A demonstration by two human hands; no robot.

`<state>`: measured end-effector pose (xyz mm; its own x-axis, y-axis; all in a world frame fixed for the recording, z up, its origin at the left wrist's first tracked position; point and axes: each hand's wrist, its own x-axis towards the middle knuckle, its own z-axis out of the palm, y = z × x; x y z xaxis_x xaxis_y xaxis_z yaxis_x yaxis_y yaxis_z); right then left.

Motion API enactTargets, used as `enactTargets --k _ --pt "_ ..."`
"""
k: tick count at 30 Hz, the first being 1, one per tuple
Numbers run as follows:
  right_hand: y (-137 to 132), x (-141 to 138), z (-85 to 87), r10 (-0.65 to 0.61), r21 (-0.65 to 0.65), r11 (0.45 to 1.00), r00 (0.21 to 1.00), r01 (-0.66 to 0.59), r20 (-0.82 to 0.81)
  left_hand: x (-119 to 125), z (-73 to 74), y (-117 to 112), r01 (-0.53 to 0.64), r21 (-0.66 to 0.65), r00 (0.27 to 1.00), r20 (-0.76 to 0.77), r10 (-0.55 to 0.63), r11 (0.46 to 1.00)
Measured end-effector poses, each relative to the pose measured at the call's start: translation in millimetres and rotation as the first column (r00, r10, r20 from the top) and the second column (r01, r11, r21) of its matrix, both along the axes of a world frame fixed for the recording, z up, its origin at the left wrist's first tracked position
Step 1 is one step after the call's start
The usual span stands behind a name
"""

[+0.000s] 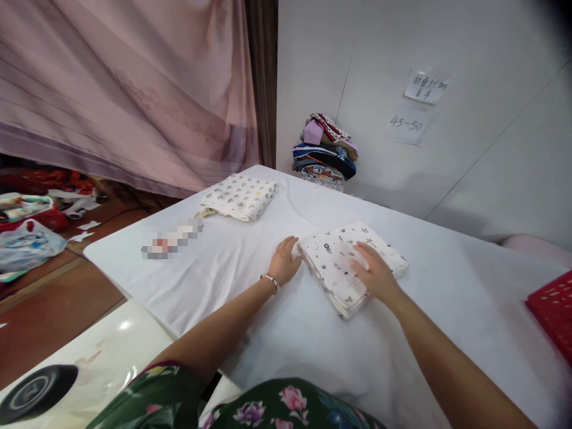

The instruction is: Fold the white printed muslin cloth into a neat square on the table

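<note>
A white cloth (333,268) printed with small plants and figures lies folded into a thick rectangle on the white-covered table (214,286). Beside its left corner is my left hand (285,262), wearing a bracelet (270,281); the fingers are stretched out and close to the cloth's edge, though I cannot tell whether they touch it. Over the right half of the cloth is my right hand (373,271), fingers apart, palm down and slightly blurred. Farther back to the left lies a second folded white cloth (241,196) with grey prints.
A pixelated object (173,238) lies on the table's left side. Folded clothes (325,146) are piled against the white wall (375,71) behind the table. At the right edge is a red plastic basket (552,310). A pink curtain (134,89) hangs at the left.
</note>
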<state>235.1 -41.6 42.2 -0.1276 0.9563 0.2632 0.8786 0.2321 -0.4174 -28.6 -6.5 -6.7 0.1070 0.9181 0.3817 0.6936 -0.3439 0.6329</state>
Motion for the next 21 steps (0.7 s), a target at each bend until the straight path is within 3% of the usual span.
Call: enactTargets --k 2,5,9,14,18,21 --pt "-11 -25 -6.0 0.103 -0.104 0.99 0.989 -0.092 0.109 -1 -0.4 15 -0.033 -0.198 0.999 0.018 0.037 0.98" --pt "-13 -35 -24.5 0.139 -0.283 0.958 0.947 -0.054 0.291 2 -1.7 24 -0.015 -0.346 0.999 0.037 0.029 0.938" --pt "-6 -27 -41.5 0.14 -0.293 0.956 0.916 -0.026 0.377 7 -3.8 31 -0.006 -0.347 0.999 0.045 0.023 0.938" --pt "-8 -27 -39.0 0.148 -0.292 0.956 0.909 -0.03 0.389 8 9.4 35 0.026 -0.344 0.996 0.089 0.004 0.939" --pt "-25 -27 -35.1 0.21 -0.319 0.944 0.904 -0.088 0.372 -7 25.8 11 0.061 -0.302 0.992 0.126 -0.023 0.951" --pt "-39 -29 -33.6 0.296 -0.333 0.926 0.891 -0.178 0.345 -26 25.2 -13 0.07 -0.288 0.996 0.072 -0.051 0.955"
